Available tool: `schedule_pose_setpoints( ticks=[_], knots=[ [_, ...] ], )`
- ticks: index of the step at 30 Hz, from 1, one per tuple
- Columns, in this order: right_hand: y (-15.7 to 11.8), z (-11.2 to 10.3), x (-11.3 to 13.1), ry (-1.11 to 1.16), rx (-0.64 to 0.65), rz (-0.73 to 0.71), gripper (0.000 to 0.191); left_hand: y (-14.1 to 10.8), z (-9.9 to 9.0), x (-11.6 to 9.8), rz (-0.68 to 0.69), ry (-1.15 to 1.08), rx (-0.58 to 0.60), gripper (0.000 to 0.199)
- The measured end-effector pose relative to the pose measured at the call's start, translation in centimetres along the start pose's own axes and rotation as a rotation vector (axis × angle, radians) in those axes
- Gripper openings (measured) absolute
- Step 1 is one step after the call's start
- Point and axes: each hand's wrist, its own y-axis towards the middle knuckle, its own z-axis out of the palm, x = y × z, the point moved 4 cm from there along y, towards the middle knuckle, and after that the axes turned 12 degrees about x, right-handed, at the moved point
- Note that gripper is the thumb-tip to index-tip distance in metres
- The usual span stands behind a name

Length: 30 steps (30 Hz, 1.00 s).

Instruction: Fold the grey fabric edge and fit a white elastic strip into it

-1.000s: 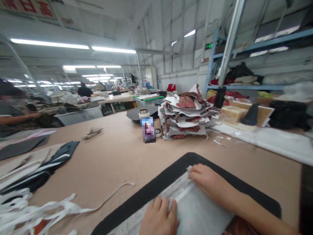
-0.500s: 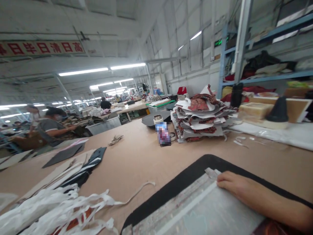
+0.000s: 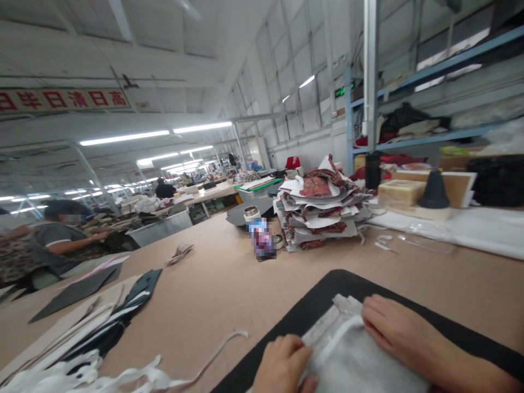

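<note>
Fabric lay under both hands: a pale, translucent white sheet (image 3: 360, 360) with a folded strip along its far edge, spread on a black mat (image 3: 327, 286) at the near edge of the tan surface (image 3: 221, 278). The right hand (image 3: 395, 327) rested flat on the sheet's far right part, fingers (image 3: 374, 314) pressed together and lying along the fold, seemingly to keep the crease down. The left hand (image 3: 284, 363) sat at the sheet's near left edge with its fingers curled; it appeared to pinch the edge, though the grip itself was hidden at the frame's bottom. Together the two hands held the piece taut against the mat, which probably gave it a non-slip backing.

Well apart, farther along the surface, stood a stack of patterned cut pieces (image 3: 323, 210), with a metal cup (image 3: 252, 213) just beside it. White strips (image 3: 123, 374) trailed at the near left, next to dark flat pieces (image 3: 123, 305). Another person (image 3: 61, 240) worked at the far left. A blue shelf (image 3: 429, 136) rose on the right.
</note>
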Motion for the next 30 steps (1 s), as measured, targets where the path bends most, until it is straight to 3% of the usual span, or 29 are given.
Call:
schedule_pose_setpoints(
  ticks=[3, 5, 9, 13, 16, 20, 25, 30],
  knots=[
    [-0.9, -1.6, 1.2, -0.091, -0.215, -0.100, 0.020, 4.3, -0.5, -2.4, -0.096, -0.191, -0.004, 0.039],
    [-1.2, -2.2, 1.6, -0.095, -0.251, -0.130, 0.021, 6.0, -0.4, -3.4, -0.141, -0.283, -0.003, 0.032],
    [-0.7, -2.0, 1.5, -0.005, -0.164, -0.120, 0.022, 7.5, 0.7, -3.2, -0.212, -0.377, -0.014, 0.020],
    [0.3, -0.3, 1.3, 0.160, 0.054, -0.079, 0.020, 7.9, 1.4, -2.7, -0.232, -0.380, -0.041, 0.018],
    [0.8, 0.8, 1.0, 0.216, 0.160, -0.022, 0.022, 7.9, 1.3, -2.9, -0.228, -0.317, -0.053, 0.012],
    [1.1, 0.8, 0.7, 0.234, 0.153, 0.026, 0.025, 8.1, 1.6, -3.7, -0.205, -0.088, -0.027, 0.018],
    [0.8, 0.8, 1.1, 0.169, 0.147, -0.045, 0.032, 8.2, 2.2, -5.2, -0.102, 0.219, 0.013, 0.032],
    [0.6, 0.9, 1.2, 0.118, 0.145, -0.095, 0.024, 7.3, 3.1, -4.8, -0.057, 0.331, -0.006, 0.026]
  ],
)
